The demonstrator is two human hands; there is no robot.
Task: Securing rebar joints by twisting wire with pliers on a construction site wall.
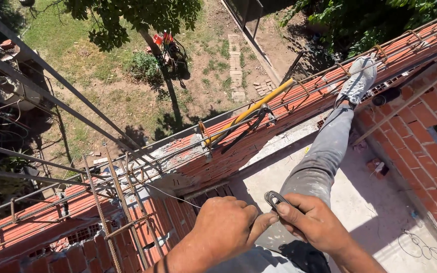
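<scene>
My left hand (223, 222) is closed on a thin tie wire (170, 193) that runs from it toward the rebar cage (112, 202) on the brick wall top. My right hand (313, 220) pinches a small dark coil of wire (274, 198) between thumb and fingers. The two hands touch at the thumbs, above my grey trouser leg (324, 151). My foot in a grey sneaker (358, 81) rests on the wall's top course.
A red brick wall (259, 139) carries horizontal rebar and stirrups along its top. A yellow-handled tool (251, 110) lies on the bars. Slanting steel bars (51, 96) cross at left. A concrete floor (375, 202) lies below right; a yard with trees lies far below.
</scene>
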